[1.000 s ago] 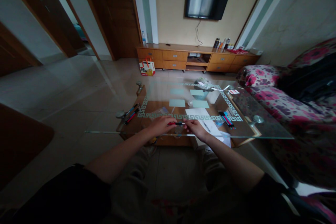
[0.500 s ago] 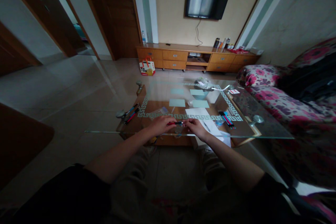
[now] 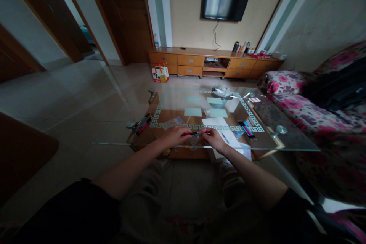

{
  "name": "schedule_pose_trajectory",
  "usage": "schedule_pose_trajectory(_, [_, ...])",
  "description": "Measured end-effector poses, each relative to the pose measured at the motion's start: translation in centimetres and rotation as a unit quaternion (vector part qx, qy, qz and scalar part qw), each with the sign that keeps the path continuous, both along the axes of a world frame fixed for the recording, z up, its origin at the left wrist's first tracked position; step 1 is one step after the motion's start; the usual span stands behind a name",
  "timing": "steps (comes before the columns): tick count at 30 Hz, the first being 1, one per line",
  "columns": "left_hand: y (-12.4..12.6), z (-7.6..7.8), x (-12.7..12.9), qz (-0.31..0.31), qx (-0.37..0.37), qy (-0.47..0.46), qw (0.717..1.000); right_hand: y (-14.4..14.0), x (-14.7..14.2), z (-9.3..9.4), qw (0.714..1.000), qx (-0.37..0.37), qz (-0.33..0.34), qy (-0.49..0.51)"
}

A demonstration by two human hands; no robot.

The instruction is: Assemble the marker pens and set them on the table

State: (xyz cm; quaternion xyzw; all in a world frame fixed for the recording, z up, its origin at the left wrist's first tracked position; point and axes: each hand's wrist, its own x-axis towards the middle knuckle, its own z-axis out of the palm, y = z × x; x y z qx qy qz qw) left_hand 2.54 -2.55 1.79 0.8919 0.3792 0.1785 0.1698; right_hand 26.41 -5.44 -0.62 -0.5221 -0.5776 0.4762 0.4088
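Note:
A red and black pen [image 3: 194, 133] lies sideways between my two hands, above the near edge of the glass table [image 3: 281, 143]. My left hand [image 3: 175, 135] is closed around its red end. At the other end, the fingertips of my right hand [image 3: 211, 137] pinch the pen's tip; any small part between them is too small to make out. Several pens [image 3: 143, 125] in blue, red and black lie to the left on the glass. To the right rests another group of pens [image 3: 248, 130], near my right hand.
White paper [image 3: 219, 122] shows below the glass on the right. Farther back are a basket with a plastic bag [image 3: 221, 91] and a small card [image 3: 255, 100]. A flowered sofa [image 3: 288, 82] borders the right side; a low wooden cabinet [image 3: 191, 60] stands behind.
My right fingers have shifted very slightly left over the pen's tip, so less of its bright end shows. All else looks the same.

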Motion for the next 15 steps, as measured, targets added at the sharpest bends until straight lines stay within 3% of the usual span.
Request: schedule_pose_trajectory(15, [-0.15, 0.68, -0.15, -0.007, -0.004, 0.004, 1.000, 0.05, 0.16, -0.04, 1.000, 0.006, -0.007, 0.030])
